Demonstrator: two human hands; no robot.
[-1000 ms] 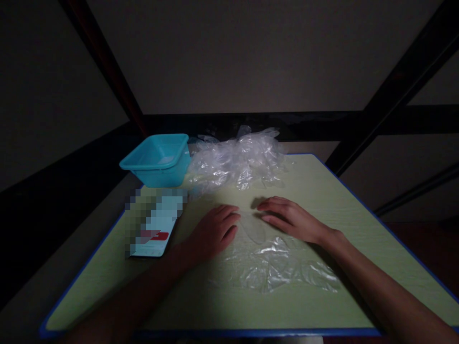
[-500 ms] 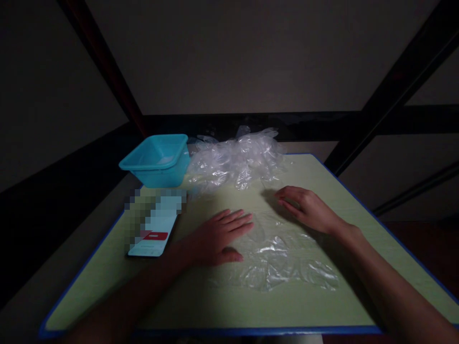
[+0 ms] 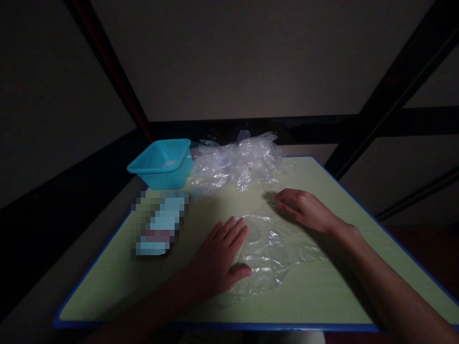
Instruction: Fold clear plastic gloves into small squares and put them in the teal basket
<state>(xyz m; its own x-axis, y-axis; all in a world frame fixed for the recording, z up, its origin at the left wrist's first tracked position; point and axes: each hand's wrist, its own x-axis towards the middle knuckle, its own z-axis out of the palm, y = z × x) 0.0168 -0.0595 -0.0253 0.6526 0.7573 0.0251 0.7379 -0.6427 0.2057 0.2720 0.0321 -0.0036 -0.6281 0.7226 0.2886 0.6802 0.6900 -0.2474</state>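
Note:
A thin clear plastic glove or sheet (image 3: 268, 258) lies flat on the pale green table (image 3: 322, 301) between my hands. My left hand (image 3: 222, 255) rests palm down at its left side, fingers spread and thumb apart. Above its upper right part is my right hand (image 3: 303, 208), with thumb and fingertips pinched together at what looks like a thin bit of the clear plastic. A large crumpled heap of clear plastic (image 3: 238, 165) is at the back of the table.
A turquoise basin (image 3: 161, 179) stands at the back left, with something pale inside. In front of it lies a phone (image 3: 161, 227), partly blurred out. The table has a blue edge (image 3: 279, 327), and a wall rises behind it.
My left hand has turned, its fingers pointing further forward. The clear plastic has shifted and changed shape, reaching less far right at the front. The view has moved slightly.

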